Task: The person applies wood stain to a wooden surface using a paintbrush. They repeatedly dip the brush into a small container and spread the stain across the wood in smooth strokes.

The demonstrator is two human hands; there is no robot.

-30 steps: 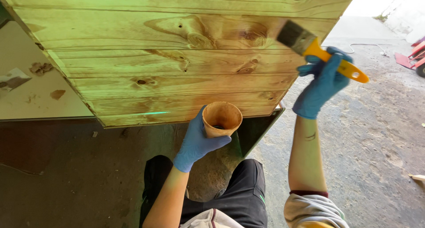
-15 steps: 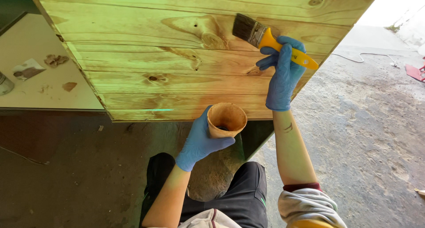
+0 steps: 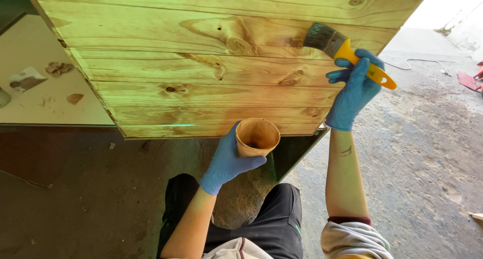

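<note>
My gloved right hand grips the yellow-handled paintbrush, dark bristles flat on the knotty pine panel. My left hand wraps a stained, cone-shaped cup just below the panel's edge.

Pale board with brownish scraps at left, white cable and perhaps a red cart on concrete.

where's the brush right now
In the head view the brush is at the upper right, held in the gloved right hand, with its bristles on the wooden panel near that panel's right edge.
</note>
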